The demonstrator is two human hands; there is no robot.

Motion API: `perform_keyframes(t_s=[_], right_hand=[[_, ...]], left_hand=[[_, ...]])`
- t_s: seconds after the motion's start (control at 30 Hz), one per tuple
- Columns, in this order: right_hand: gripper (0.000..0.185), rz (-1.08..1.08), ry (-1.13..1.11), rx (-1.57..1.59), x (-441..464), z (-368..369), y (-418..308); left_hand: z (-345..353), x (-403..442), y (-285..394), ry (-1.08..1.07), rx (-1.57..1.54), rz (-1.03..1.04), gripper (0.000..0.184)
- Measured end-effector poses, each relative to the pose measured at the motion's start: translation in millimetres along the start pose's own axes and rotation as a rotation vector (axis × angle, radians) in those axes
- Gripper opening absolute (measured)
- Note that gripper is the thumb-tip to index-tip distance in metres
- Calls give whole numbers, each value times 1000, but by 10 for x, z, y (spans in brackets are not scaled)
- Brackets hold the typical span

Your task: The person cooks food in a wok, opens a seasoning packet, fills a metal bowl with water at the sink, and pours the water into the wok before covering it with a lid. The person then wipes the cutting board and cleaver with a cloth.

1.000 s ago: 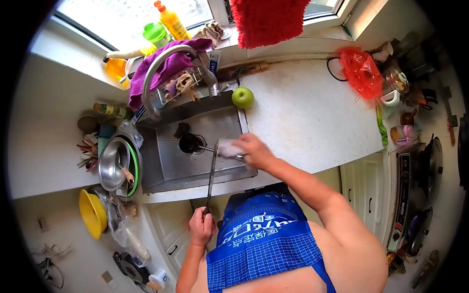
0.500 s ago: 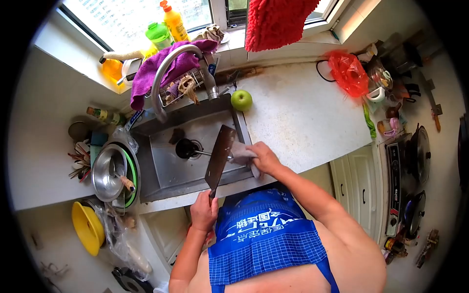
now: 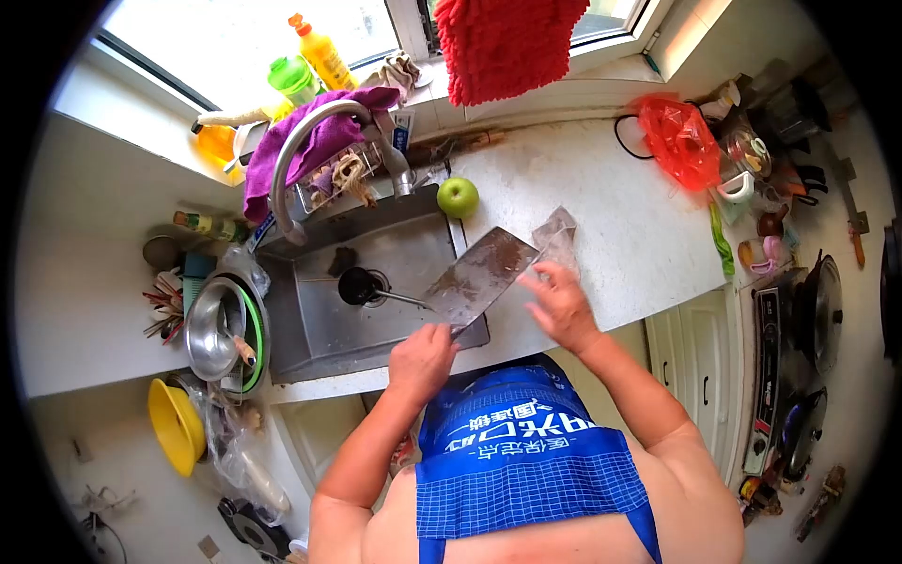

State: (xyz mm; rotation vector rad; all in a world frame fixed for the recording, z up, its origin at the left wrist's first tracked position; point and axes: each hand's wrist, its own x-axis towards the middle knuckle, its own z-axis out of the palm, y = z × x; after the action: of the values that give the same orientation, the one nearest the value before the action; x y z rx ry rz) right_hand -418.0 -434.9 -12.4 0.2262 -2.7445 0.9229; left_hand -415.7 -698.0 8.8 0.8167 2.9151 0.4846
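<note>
A broad cleaver [image 3: 483, 275], its blade wet and stained, is held flat-side up over the right edge of the sink. My left hand [image 3: 423, 360] is closed around its handle. Close to the blade's far right corner is my right hand [image 3: 561, 305], fingers apart, holding nothing. A greyish cloth [image 3: 557, 239] lies on the counter just beyond that hand. Inside the steel sink [image 3: 329, 324], a black ladle [image 3: 358, 286] rests by the drain with its handle pointing right. The green apple [image 3: 458, 197] sits at the sink's back right corner.
A curved faucet [image 3: 291, 169] arches over the sink. Metal bowls [image 3: 214, 329] stand left of it, with a yellow basin [image 3: 176, 428] lower down. On the right are a red plastic bag [image 3: 679, 141] and a stove [image 3: 766, 376] with pans. A red towel [image 3: 507, 42] hangs at the window.
The cleaver has swung right and its broad face now shows. My right hand has let go of the cloth, which now lies on the counter. My left hand has moved slightly up and right.
</note>
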Motion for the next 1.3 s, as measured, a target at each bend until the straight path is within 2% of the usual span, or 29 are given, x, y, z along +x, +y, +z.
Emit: perform_keyframes(t_s=[0.07, 0.13, 0.2, 0.27, 0.47, 0.5, 0.53, 0.57, 0.63, 0.7, 0.77, 0.8, 0.87, 0.9, 0.97, 1.0, 1.07, 1.17, 1.23, 1.3], right_hand=[[36, -256, -118, -6, 110, 3, -241], [31, -315, -136, -24, 191, 131, -194], [23, -388, -132, -44, 260, 212, -149], [24, -384, -95, -71, 337, 160, -117], [18, -508, 73, -152, 783, -40, 18], [18, -522, 68, -150, 895, -79, 46], [18, -501, 99, -138, 1010, -113, 78], [19, -476, 129, -124, 1110, -145, 93], [17, -419, 135, -90, 1347, -171, 128], [13, -319, 171, -39, 1601, -122, 190], [12, -281, 196, -7, 1791, -25, 194], [12, -238, 228, 23, 1894, 37, 194], [10, -254, 278, 71, 2051, 248, 219], [9, -263, 334, 116, 2128, 371, 235], [9, -203, 335, 107, 2255, 630, 231], [12, -147, 336, 97, 2337, 787, 208], [15, -101, 321, 137, 2421, 957, 219], [15, -46, 281, 198, 2576, 1311, 429], [25, 149, 202, 540, 2656, 1417, 402], [15, 249, 156, 737, 2762, 1434, 402]], left_hand=[[-74, 191, 140, -34, 16, 25, 25], [-118, 358, 263, -126, 6, 40, 21], [-187, 503, 338, -122, 24, 29, 22], [-263, 615, 402, -124, 35, 16, 22], [-534, 864, 578, -69, -45, -23, 29], [-616, 899, 609, 129, -137, -2, 39], [-688, 909, 625, 326, -226, 19, 51], [-762, 884, 613, 331, -228, 8, 51], [-893, 821, 505, 512, -232, 5, 71], [-867, 655, 361, 527, -231, -30, 69], [-684, 455, 216, 513, -517, -155, 60], [-599, 349, 154, 521, -517, -160, 60], [-427, 93, 64, 413, -622, -303, 52], [-354, -19, 34, 418, -622, -309, 52], [-218, -261, -2, 320, -725, -484, 46], [-127, -400, -48, 332, -727, -497, 46], [28, -642, -76, 327, -821, -662, 39], [137, -882, -148, 326, -817, -756, 38], [207, -1036, -191, 336, -789, -797, 37], [252, -1157, -250, 348, -760, -839, 37]])
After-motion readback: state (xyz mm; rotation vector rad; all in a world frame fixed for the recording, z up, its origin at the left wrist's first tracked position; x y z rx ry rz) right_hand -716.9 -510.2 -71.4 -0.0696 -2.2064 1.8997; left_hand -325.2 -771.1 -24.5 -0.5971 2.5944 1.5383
